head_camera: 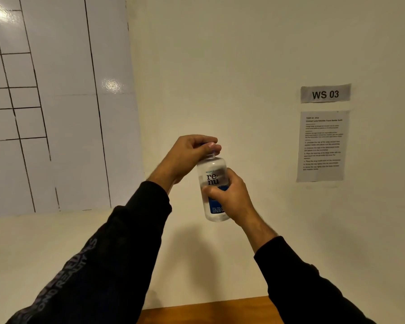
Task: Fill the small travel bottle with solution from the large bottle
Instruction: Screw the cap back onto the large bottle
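Head-camera view shows a clear plastic bottle with a white and blue "renu" label [212, 188] held upright in the air at frame centre, in front of a cream wall. At its 5 o'clock side the right hand [229, 197] wraps its fingers round the lower body. At the bottle's 12 o'clock the left hand [189, 155] curls its fingers and thumb over the cap, which is mostly hidden. Both arms wear black sleeves. Toward 3 o'clock hang a grey "WS 03" sign [325, 94] and a printed instruction sheet [322, 146]. A wooden surface [208, 312] lies at 6 o'clock.
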